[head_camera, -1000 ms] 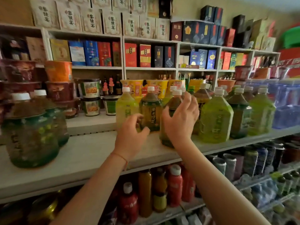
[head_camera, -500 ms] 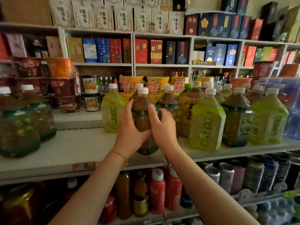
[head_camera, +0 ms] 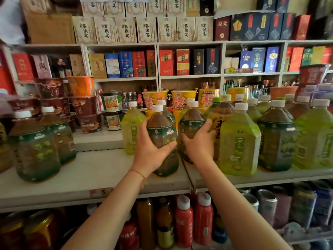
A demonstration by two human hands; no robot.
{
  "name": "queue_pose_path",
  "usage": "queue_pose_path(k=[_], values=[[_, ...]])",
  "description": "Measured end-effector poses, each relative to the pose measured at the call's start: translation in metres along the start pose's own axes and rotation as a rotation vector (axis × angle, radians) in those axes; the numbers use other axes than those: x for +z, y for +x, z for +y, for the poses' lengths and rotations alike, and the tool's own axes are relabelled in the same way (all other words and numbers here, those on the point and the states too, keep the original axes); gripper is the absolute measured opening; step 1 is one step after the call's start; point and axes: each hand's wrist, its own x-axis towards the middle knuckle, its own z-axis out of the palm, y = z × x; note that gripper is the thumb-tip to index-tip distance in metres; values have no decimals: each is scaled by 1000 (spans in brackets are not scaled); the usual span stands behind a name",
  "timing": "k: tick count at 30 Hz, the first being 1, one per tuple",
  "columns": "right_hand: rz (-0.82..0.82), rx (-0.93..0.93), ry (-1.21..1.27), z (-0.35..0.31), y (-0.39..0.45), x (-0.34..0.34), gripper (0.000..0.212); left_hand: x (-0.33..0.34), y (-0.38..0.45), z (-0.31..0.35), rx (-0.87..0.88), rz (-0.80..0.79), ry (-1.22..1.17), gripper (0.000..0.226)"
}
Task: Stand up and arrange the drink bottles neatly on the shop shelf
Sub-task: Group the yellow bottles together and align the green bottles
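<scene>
Shop shelf (head_camera: 90, 177), mid-front: left hand (head_camera: 150, 154) grips a dark bottle (head_camera: 162, 139); right hand (head_camera: 200, 141) grips its neighbour (head_camera: 191, 123). Advice: keep both upright, slide flush, labels forward.

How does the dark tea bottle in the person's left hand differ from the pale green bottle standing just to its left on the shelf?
The dark tea bottle holds brown liquid; the pale green bottle holds yellow-green liquid. The dark bottle's label is deep green, the pale one's light green. The left hand grips the dark bottle near the shelf front; the pale bottle stands untouched, further back. Both are upright, with white caps and a similar shape.
</scene>
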Motion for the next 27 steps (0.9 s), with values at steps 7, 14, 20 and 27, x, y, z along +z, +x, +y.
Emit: queue_pose_path(k=[7,14,20,27], values=[[-52,-76,110,-11,-8,0,86,-21,-2,-8,-32,11,45,107],[-252,-127,251,-65,-41,46,72,-88,-9,-33,-60,166,145,102],[-389,-132,324,-134,-75,106,68,-165,-18,-64,-70,340,352,109],[-504,-175,39,-195,-82,159,51,-233,-18,-92,134,408,831,98]])
